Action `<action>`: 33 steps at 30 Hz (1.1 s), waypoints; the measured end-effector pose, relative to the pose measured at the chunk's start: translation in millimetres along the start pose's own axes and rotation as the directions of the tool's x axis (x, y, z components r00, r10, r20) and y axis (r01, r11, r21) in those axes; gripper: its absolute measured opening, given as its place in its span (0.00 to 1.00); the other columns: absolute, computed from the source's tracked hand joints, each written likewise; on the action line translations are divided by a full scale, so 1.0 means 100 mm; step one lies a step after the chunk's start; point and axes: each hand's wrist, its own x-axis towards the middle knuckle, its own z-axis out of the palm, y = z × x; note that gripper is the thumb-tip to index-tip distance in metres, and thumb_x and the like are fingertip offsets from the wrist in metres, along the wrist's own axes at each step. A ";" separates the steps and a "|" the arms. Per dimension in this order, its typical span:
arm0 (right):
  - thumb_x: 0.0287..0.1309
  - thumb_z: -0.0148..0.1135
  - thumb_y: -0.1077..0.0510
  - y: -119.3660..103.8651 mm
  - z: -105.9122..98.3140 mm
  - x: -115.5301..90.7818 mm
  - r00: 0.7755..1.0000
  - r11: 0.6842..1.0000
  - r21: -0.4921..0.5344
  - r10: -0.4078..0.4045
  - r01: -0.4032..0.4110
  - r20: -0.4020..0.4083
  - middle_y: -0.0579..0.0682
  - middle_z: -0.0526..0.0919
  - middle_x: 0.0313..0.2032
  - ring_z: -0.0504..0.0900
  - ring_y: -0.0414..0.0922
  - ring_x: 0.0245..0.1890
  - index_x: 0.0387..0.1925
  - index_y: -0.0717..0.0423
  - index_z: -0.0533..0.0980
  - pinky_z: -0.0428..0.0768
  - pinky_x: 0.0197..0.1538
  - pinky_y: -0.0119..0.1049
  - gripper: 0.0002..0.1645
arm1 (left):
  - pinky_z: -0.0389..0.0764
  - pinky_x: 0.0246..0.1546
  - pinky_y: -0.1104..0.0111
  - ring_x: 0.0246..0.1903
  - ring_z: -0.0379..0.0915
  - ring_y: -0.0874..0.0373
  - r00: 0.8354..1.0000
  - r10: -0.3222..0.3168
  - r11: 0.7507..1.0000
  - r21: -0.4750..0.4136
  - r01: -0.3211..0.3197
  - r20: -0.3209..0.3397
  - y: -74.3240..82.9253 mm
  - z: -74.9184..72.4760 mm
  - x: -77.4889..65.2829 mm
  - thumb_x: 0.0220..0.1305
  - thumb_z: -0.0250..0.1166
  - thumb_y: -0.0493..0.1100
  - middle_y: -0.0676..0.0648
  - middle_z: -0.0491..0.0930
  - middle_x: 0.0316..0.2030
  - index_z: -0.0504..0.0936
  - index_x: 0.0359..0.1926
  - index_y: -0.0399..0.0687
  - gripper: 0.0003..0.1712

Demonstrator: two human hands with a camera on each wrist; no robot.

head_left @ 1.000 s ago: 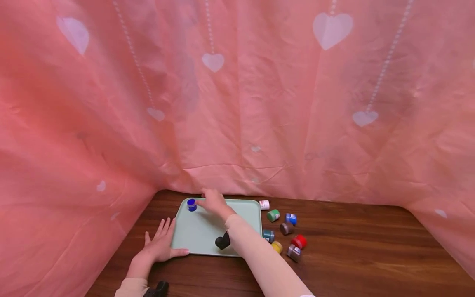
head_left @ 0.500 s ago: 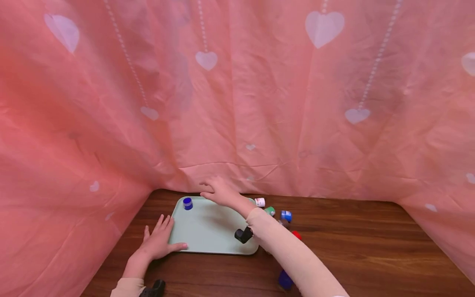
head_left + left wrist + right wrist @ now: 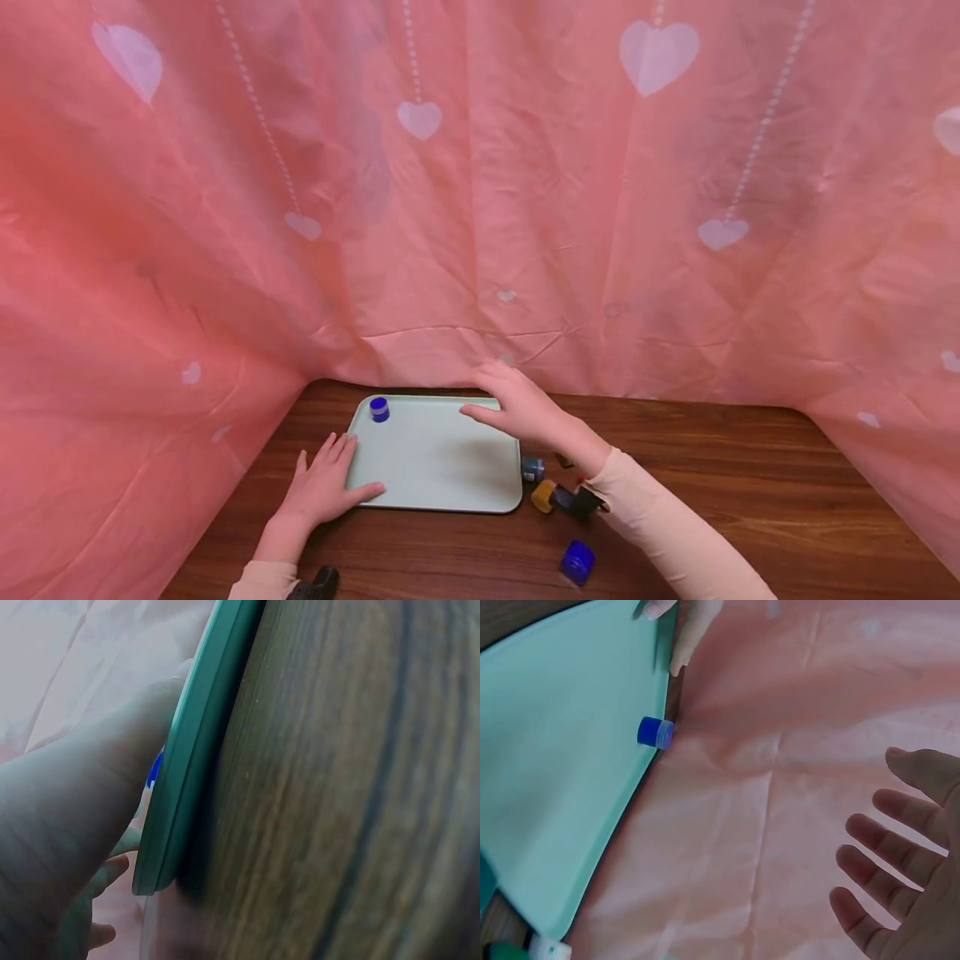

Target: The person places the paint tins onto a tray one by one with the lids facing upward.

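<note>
A pale green tray (image 3: 435,467) lies on the table, with a small dark blue paint jar (image 3: 379,410) upright in its back left corner. My left hand (image 3: 318,487) rests at the tray's front left corner, fingers spread along the left side. In the left wrist view its thumb (image 3: 112,742) lies over the tray's rim. My right hand (image 3: 521,404) hovers over the tray's back right corner, holding nothing. The right wrist view shows its fingers (image 3: 892,847) apart and slightly bent, well away from the blue jar.
Right of the tray lie a teal jar (image 3: 533,469) and a yellow one (image 3: 543,497). Another dark blue jar (image 3: 577,562) is nearer the front. White (image 3: 549,949) and green (image 3: 506,952) jars show in the right wrist view. A pink curtain (image 3: 480,250) hangs behind the table.
My right hand has let go of the blue jar, lifted and moved right across the tray. Its arm now hides several jars. The left hand stays at the tray's corner.
</note>
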 end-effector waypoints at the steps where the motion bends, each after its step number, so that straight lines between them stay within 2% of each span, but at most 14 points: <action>1: 0.62 0.64 0.47 0.00 -0.03 -0.08 1.000 1.000 -0.001 0.006 -0.006 0.002 0.45 0.83 0.51 0.77 0.46 0.58 0.55 0.49 0.79 0.75 0.60 0.48 0.22 | 0.43 0.65 0.29 0.74 0.47 0.36 1.000 0.001 1.000 0.001 -0.001 0.001 0.00 0.00 0.00 0.49 0.59 0.80 0.34 0.60 0.72 0.60 0.73 0.40 0.63; 4: 0.62 0.64 0.47 0.00 -0.11 -0.29 1.000 1.000 0.005 0.027 -0.027 0.013 0.44 0.83 0.51 0.77 0.45 0.56 0.56 0.49 0.79 0.75 0.57 0.49 0.22 | 0.43 0.66 0.30 0.74 0.47 0.37 1.000 0.001 1.000 0.007 -0.001 0.001 0.01 0.01 -0.01 0.50 0.59 0.80 0.34 0.59 0.72 0.60 0.73 0.41 0.62; 9: 0.60 0.66 0.49 0.03 -0.15 -0.61 0.998 0.998 -0.021 0.061 -0.061 0.001 0.42 0.84 0.48 0.78 0.42 0.49 0.55 0.49 0.79 0.76 0.50 0.44 0.22 | 0.44 0.66 0.30 0.74 0.48 0.37 1.000 0.001 1.000 0.025 -0.001 -0.003 0.04 0.00 -0.03 0.49 0.59 0.81 0.34 0.60 0.71 0.61 0.72 0.41 0.63; 16: 0.59 0.67 0.49 0.10 -0.11 -0.99 0.995 0.995 -0.028 0.099 -0.099 -0.004 0.43 0.83 0.51 0.78 0.42 0.51 0.54 0.47 0.79 0.77 0.51 0.45 0.21 | 0.43 0.66 0.30 0.74 0.46 0.36 1.000 0.000 1.000 0.029 0.000 0.019 0.04 0.01 -0.03 0.47 0.59 0.82 0.33 0.59 0.72 0.60 0.73 0.41 0.65; 23: 0.52 0.72 0.51 0.10 -0.12 -1.30 0.992 0.990 -0.098 0.095 -0.102 -0.080 0.40 0.83 0.47 0.78 0.39 0.48 0.50 0.45 0.81 0.76 0.46 0.39 0.21 | 0.42 0.66 0.29 0.74 0.45 0.35 0.999 -0.004 1.000 0.014 0.003 0.038 0.04 -0.01 -0.01 0.46 0.59 0.82 0.33 0.57 0.72 0.60 0.73 0.42 0.65; 30: 0.51 0.73 0.52 0.05 -0.18 -1.56 0.988 0.980 -0.141 0.129 -0.141 -0.090 0.38 0.83 0.46 0.79 0.38 0.47 0.49 0.43 0.81 0.76 0.44 0.38 0.20 | 0.42 0.65 0.29 0.74 0.45 0.35 0.999 0.006 1.000 0.019 -0.007 0.039 0.03 0.00 0.00 0.47 0.59 0.81 0.33 0.56 0.73 0.61 0.73 0.42 0.64; 33: 0.50 0.73 0.52 0.04 -0.17 -1.67 0.990 0.980 -0.158 0.105 -0.119 -0.094 0.37 0.83 0.46 0.79 0.37 0.46 0.48 0.43 0.81 0.76 0.44 0.37 0.21 | 0.42 0.65 0.29 0.74 0.45 0.35 0.999 0.005 1.000 0.014 -0.005 0.042 0.03 -0.01 0.00 0.47 0.59 0.81 0.33 0.56 0.73 0.61 0.73 0.41 0.64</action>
